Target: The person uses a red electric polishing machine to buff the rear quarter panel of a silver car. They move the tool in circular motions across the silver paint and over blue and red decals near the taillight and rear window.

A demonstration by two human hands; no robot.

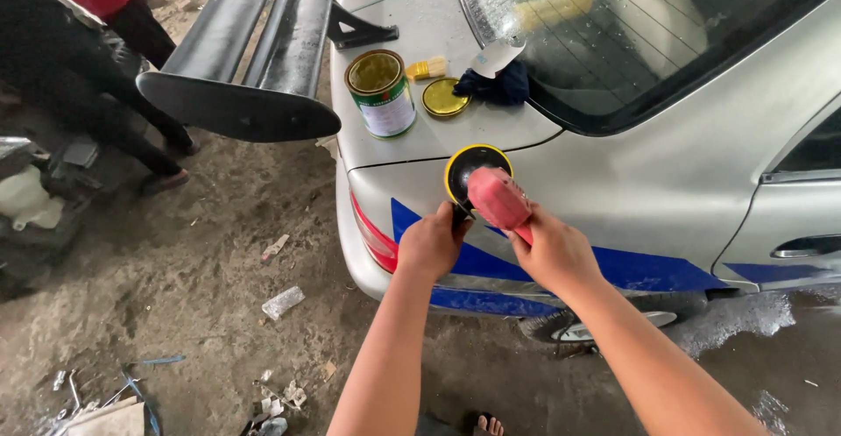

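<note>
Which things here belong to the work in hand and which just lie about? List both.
In use:
left hand and right hand gripping the red polisher
yellow-rimmed pad against the silver car

Lying about:
open tin
tin lid
brush
dark cloth
black spoiler
ground litter

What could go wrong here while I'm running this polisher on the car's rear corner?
1. The open paint can stands on the trunk lid just above the polisher; shaking could perhaps tip or spill it.
2. The loose can lid and brush could slide off.
3. The pad sits near the tail light, which it might scuff, though the left hand and right hand both grip the tool.
</note>
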